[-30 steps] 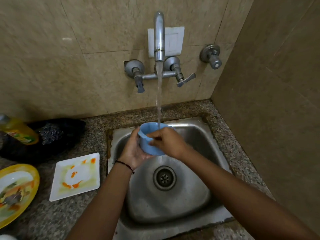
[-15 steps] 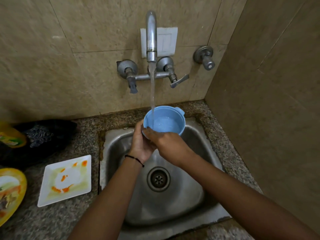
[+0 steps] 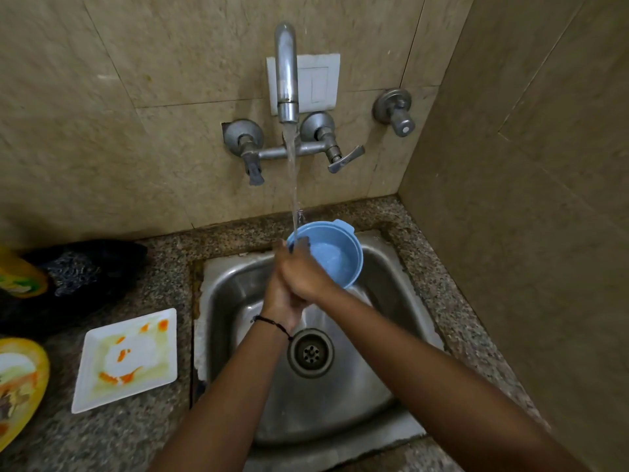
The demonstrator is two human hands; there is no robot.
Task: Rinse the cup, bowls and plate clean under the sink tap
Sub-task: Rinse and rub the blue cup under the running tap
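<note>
A small blue bowl with side tabs is held over the steel sink, tilted with its mouth toward me and water inside. The tap runs, and its stream lands on the bowl's left rim. My right hand grips that rim with fingers over the edge. My left hand, a black string on its wrist, sits under and behind the right hand against the bowl's underside. A dirty white square plate with orange smears lies on the counter left of the sink. A yellow plate with food remains lies at the left edge.
A yellow bottle and a dark scrubber or cloth lie on the granite counter at the back left. Tiled walls close in behind the sink and on the right. The sink drain is uncovered.
The bowl has been lifted and turned from upright to mouth-toward-me, then shifted right so the stream now hits its left rim. My hands have closed together on the bowl's left side.
</note>
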